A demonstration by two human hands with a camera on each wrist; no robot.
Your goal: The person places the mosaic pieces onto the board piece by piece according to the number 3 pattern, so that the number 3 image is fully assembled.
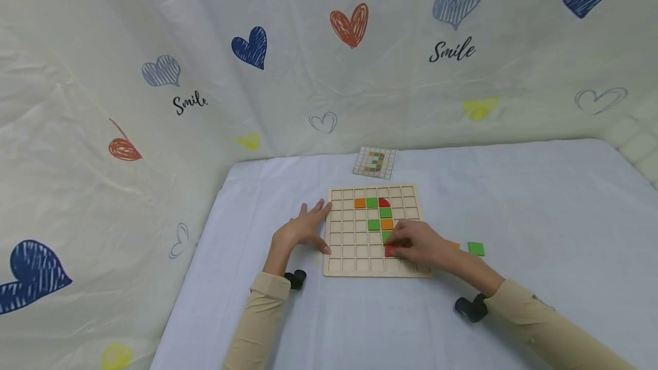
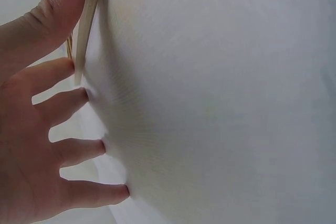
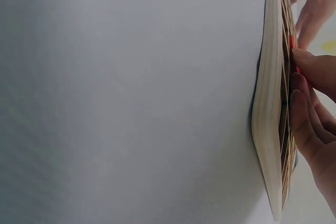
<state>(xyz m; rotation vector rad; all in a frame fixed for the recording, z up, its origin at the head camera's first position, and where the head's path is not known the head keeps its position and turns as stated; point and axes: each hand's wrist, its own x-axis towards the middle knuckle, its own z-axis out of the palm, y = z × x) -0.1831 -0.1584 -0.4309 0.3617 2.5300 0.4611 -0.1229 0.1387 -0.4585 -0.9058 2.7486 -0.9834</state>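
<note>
A wooden grid board (image 1: 354, 267) lies on the table, with orange, green and red tiles set in some of its cells. My right hand (image 1: 418, 241) bends over the lower right of the board, thumb and fingers at a red tile (image 1: 389, 251). In the right wrist view the thumb and fingertips pinch this red tile (image 3: 292, 45) at the grid's surface. At the board's left edge is my left hand (image 1: 303, 228), fingers spread, the thumb and index fingertip touching the frame. The left wrist view shows those spread fingers (image 2: 79, 153) beside the board's edge (image 2: 86, 30).
A small pattern card (image 1: 375, 163) with a coloured figure lies behind the board. To the right, a loose green tile (image 1: 476, 248) and an orange tile (image 1: 454, 244), partly hidden by the right arm, rest on the white cloth (image 1: 540, 204). A curtain printed with hearts hangs behind.
</note>
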